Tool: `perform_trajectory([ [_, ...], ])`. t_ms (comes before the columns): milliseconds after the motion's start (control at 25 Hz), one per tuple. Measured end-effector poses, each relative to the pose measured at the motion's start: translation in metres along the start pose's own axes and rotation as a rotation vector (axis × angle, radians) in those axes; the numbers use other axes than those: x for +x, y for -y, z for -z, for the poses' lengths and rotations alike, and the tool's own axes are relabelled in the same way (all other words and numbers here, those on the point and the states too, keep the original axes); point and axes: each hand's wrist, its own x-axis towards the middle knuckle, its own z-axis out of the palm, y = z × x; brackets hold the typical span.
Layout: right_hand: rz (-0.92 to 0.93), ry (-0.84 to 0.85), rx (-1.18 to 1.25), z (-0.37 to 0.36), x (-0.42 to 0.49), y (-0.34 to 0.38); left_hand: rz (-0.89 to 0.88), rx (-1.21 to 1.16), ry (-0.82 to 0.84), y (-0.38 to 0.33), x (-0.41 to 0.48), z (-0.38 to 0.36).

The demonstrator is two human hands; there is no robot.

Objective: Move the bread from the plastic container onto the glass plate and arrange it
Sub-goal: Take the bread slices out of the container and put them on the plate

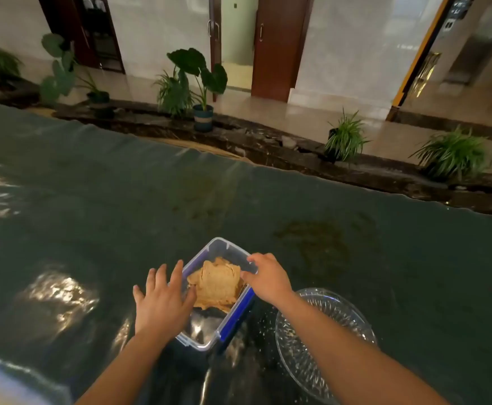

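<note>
A clear plastic container (206,337) with blue clips stands on the dark table, lid off. Tan slices of bread (215,283) are stacked in its far half. My left hand (163,299) rests flat against the container's left wall, fingers spread, holding nothing. My right hand (268,276) reaches over the right rim, its fingertips touching the top slice's right edge; whether it grips the slice is unclear. A round cut-glass plate (326,346) lies to the right of the container, partly under my right forearm, with only crumbs on it.
The table (92,200) has a glossy dark green cover with glare patches at the left. Its far edge runs diagonally. Beyond it are potted plants (198,83), a stone ledge and wooden doors.
</note>
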Motion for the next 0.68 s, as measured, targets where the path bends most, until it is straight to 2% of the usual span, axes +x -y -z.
perform_trajectory([
  [240, -0.072, 0.047, -0.086, -0.025, 0.001, -0.003, 0.084, -0.207, 0.173, 0.012, -0.007, -0.033],
  [360, -0.071, 0.075, -0.103, -0.035, -0.001, -0.007, 0.143, -0.312, 0.134, 0.005, -0.006, -0.032],
  [680, -0.070, -0.005, -0.057, -0.045, -0.004, -0.009, 0.168, -0.357, 0.078, -0.012, -0.019, -0.029],
])
